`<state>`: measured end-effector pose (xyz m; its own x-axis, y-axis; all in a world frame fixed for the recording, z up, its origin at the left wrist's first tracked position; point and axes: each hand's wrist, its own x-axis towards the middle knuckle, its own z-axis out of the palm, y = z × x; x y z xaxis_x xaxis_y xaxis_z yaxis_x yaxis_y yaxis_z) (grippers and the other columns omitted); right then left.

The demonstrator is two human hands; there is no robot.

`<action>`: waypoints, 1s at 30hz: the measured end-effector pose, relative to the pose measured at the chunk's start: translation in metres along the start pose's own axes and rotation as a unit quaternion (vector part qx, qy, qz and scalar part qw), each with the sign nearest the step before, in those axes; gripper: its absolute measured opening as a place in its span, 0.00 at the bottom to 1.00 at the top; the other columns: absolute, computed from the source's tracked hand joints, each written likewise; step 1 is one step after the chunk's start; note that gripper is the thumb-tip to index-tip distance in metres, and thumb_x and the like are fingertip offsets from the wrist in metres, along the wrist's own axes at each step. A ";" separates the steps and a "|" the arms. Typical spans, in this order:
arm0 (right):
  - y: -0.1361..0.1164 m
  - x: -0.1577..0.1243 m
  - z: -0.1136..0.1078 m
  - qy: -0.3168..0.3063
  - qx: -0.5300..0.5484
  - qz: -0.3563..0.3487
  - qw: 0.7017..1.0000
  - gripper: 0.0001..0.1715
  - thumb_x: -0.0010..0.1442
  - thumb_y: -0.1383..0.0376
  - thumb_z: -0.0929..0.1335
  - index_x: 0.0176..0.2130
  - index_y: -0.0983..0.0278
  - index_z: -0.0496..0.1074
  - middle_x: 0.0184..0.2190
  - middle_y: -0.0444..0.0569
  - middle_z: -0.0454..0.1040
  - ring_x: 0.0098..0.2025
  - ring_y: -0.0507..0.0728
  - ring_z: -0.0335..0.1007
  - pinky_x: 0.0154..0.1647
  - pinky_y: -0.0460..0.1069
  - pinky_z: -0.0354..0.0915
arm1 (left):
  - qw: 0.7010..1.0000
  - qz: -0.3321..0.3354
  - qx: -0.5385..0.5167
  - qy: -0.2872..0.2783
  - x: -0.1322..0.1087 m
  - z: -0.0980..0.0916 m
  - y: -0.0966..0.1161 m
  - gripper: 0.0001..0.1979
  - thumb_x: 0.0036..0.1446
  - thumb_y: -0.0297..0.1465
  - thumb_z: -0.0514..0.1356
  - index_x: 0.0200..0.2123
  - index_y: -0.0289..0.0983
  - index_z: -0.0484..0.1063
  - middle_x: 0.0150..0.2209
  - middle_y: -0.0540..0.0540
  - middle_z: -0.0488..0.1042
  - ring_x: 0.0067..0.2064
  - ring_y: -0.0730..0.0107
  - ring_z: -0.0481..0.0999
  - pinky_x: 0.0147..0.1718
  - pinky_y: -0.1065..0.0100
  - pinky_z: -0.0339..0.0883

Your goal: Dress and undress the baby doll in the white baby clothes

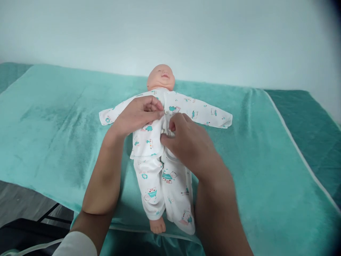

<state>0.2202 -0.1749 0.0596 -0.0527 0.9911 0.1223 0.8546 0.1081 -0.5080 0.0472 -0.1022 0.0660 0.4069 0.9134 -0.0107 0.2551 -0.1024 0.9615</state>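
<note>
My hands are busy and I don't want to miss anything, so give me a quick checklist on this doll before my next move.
1. Doll face up on the green cloth: ok.
2. Both sleeves spread out to the sides: ok.
3. Left hand and right hand at the front of the shirt: ok.
4. Firm grip on the shirt: cannot tell; the contact is hidden.
5. Shirt front closed from top to bottom: cannot tell; the hands cover part of it.
6. Trousers with a foot showing at each leg: not ok; only one shows.
</note>
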 end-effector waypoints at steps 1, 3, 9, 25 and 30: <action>-0.002 -0.003 -0.002 -0.007 -0.024 0.009 1.000 0.12 0.56 0.67 0.70 0.34 0.60 0.61 0.33 0.47 0.68 0.27 0.54 0.55 0.29 0.51 0.46 | 1.000 -0.001 0.010 -0.017 -0.001 -0.002 0.000 0.04 0.56 0.32 0.67 0.34 0.38 0.77 0.27 0.49 0.73 0.26 0.77 0.69 0.23 0.72 0.62; -0.004 -0.006 -0.004 -0.013 -0.048 0.025 0.998 0.12 0.57 0.67 0.70 0.32 0.60 0.61 0.31 0.46 0.67 0.26 0.53 0.53 0.29 0.51 0.45 | 0.998 -0.005 0.036 -0.057 -0.004 -0.007 0.000 0.06 0.57 0.34 0.67 0.33 0.37 0.78 0.26 0.49 0.73 0.26 0.76 0.69 0.24 0.73 0.62; 0.006 0.001 -0.011 -0.059 0.044 -0.006 0.997 0.20 0.62 0.66 0.69 0.24 0.60 0.56 0.21 0.42 0.63 0.24 0.52 0.51 0.28 0.51 0.46 | 0.987 0.012 0.106 -0.123 -0.008 -0.008 0.004 0.09 0.57 0.39 0.68 0.33 0.39 0.79 0.27 0.50 0.74 0.29 0.75 0.69 0.25 0.73 0.59; 0.030 0.019 -0.005 -0.163 0.442 0.038 0.881 0.26 0.60 0.47 0.75 0.24 0.63 0.71 0.16 0.42 0.70 0.18 0.48 0.61 0.19 0.45 0.54 | 0.960 0.035 0.268 -0.073 -0.014 0.006 0.011 0.06 0.49 0.29 0.62 0.22 0.39 0.69 0.21 0.53 0.66 0.24 0.75 0.60 0.23 0.68 0.49; 0.031 0.020 -0.004 -0.158 0.447 0.041 0.880 0.26 0.60 0.49 0.76 0.23 0.63 0.71 0.15 0.41 0.69 0.17 0.47 0.60 0.18 0.45 0.54 | 0.950 0.063 0.302 -0.053 -0.017 0.011 0.014 0.07 0.48 0.27 0.61 0.20 0.39 0.67 0.21 0.52 0.67 0.25 0.73 0.61 0.23 0.66 0.49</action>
<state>0.2470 -0.1524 0.0495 -0.2714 0.9552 -0.1179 0.1225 -0.0872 -0.9886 0.0539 -0.1236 0.0768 0.5452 0.8376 0.0359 0.6418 -0.4446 0.6248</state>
